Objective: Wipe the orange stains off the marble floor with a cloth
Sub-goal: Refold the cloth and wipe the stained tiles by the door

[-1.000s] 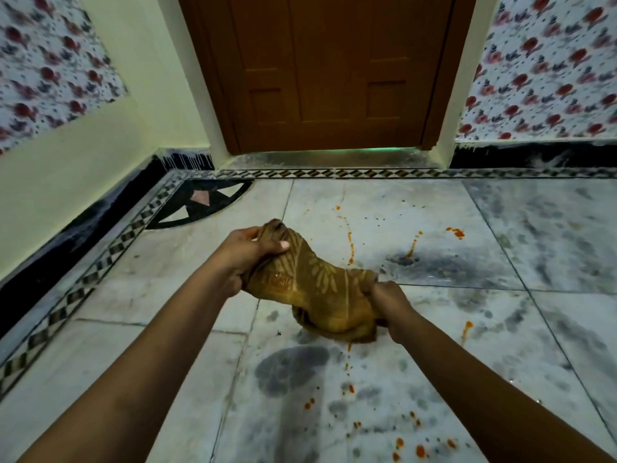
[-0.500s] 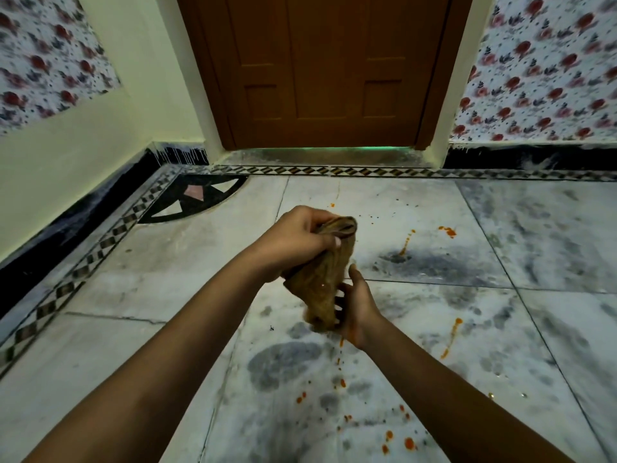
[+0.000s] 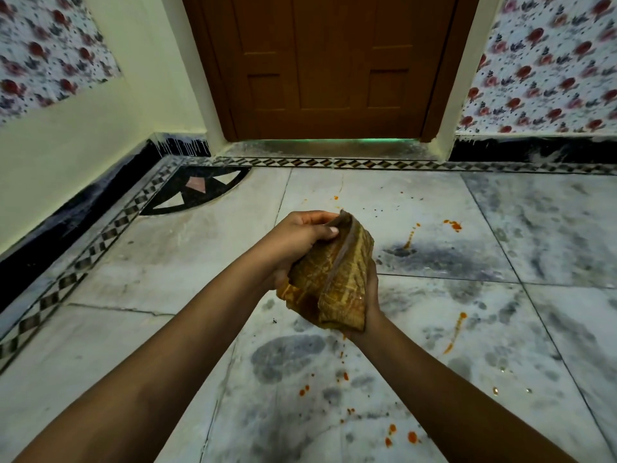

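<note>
A brownish-yellow patterned cloth [image 3: 337, 279] is folded and held above the floor between both hands. My left hand [image 3: 297, 238] pinches its upper edge with thumb and fingers. My right hand [image 3: 372, 295] cups it from underneath and behind, mostly hidden by the cloth. Orange stains dot the marble floor [image 3: 500, 295]: a streak [image 3: 454, 332] to the right, splashes [image 3: 453, 225] farther back, and several drops [image 3: 400, 437] near my forearms.
A brown wooden door [image 3: 329, 65] stands shut straight ahead behind a stone threshold [image 3: 320, 149]. Black skirting and a patterned tile border [image 3: 83, 248] run along the left wall. Floral wallpaper covers both side walls.
The cloth, stretched wide between my hands a second ago, has been gathered and folded into a compact bundle. My hands have come together, the right one moving under the cloth.
</note>
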Demonstrator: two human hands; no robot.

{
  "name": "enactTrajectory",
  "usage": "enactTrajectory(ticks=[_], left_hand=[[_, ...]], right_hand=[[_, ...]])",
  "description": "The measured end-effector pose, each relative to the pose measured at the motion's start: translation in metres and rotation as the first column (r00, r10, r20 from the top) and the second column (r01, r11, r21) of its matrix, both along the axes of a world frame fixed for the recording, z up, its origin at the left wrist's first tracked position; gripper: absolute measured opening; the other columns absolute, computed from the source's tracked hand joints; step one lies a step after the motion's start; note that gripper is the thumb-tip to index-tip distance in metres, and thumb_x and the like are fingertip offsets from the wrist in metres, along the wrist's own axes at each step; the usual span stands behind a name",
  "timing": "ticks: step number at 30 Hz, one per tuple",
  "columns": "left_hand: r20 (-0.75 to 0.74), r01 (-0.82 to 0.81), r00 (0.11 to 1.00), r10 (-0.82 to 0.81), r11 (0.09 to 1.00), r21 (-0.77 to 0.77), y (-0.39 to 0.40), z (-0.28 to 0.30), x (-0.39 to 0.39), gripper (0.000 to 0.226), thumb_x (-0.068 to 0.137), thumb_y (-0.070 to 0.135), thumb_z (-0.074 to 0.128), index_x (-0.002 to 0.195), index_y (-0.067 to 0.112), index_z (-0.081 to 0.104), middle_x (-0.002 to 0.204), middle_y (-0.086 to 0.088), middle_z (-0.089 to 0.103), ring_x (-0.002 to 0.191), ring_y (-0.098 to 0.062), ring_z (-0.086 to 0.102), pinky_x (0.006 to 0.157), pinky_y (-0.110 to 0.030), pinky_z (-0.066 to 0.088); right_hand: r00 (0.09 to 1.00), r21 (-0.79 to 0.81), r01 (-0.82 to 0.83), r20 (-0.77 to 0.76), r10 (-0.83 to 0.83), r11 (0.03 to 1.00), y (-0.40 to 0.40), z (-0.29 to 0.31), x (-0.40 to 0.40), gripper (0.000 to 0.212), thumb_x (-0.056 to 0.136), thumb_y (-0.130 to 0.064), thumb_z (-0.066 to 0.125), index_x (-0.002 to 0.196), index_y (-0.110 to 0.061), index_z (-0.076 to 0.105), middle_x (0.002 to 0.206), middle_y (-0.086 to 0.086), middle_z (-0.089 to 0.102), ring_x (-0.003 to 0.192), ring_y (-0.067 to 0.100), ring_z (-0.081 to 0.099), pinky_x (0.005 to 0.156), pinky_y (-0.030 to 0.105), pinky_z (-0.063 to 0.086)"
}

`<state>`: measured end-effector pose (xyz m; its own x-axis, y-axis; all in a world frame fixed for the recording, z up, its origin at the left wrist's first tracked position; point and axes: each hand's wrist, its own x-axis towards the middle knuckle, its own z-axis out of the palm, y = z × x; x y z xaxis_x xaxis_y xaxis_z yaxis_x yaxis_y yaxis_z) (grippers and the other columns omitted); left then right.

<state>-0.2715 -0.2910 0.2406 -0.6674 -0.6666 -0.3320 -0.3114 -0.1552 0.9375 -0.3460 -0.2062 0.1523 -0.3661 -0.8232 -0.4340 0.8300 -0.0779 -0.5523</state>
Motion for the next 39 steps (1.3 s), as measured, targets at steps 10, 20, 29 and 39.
enactTrajectory(ticks=[10,20,29,39], left_hand=[[0.144,-0.040,0.988,0.054,0.995,-0.096,-0.014,-0.030,0.014,0.072,0.078,0.014,0.074,0.136,0.032,0.037,0.113,0.004,0.048,0.098,-0.018,0.051,0.071,-0.033,0.052],[0.164,-0.049,0.984,0.070,0.991,-0.127,-0.039,-0.080,0.029,0.058,0.088,0.018,0.064,0.141,0.024,0.039,0.141,-0.003,0.045,0.122,-0.021,0.047,0.093,-0.029,0.039],[0.084,-0.205,0.978,0.188,0.932,0.299,-0.011,-0.105,0.015,0.056,0.090,0.060,0.038,0.130,0.022,0.051,0.128,-0.007,0.055,0.114,-0.025,0.053,0.088,-0.041,0.047],[-0.123,-0.293,0.855,0.503,0.665,0.687,-0.040,-0.129,0.026,0.057,0.085,0.058,0.037,0.104,0.012,0.063,0.101,-0.017,0.064,0.094,-0.032,0.058,0.077,-0.041,0.045]], right_hand=[[0.998,0.020,-0.064,0.012,0.064,0.998,-0.028,-0.037,-0.013,0.063,0.089,-0.062,0.038,0.126,-0.014,0.056,0.118,0.018,0.063,0.101,0.035,0.063,0.075,0.045,0.055],[0.977,0.227,-0.110,-0.157,0.147,0.968,-0.018,-0.037,-0.022,0.045,0.078,-0.026,0.069,0.118,-0.007,0.061,0.111,0.016,0.067,0.096,0.034,0.065,0.078,0.046,0.054],[0.848,0.275,0.023,-0.514,0.127,0.961,-0.022,-0.029,-0.008,0.028,0.093,-0.028,0.054,0.118,-0.016,0.060,0.108,0.006,0.064,0.093,0.022,0.061,0.080,0.033,0.050],[0.537,0.204,-0.257,-0.783,0.315,0.945,-0.030,-0.045,0.003,0.029,0.094,-0.012,0.052,0.121,-0.009,0.061,0.119,0.002,0.061,0.115,0.016,0.056,0.098,0.026,0.044]])
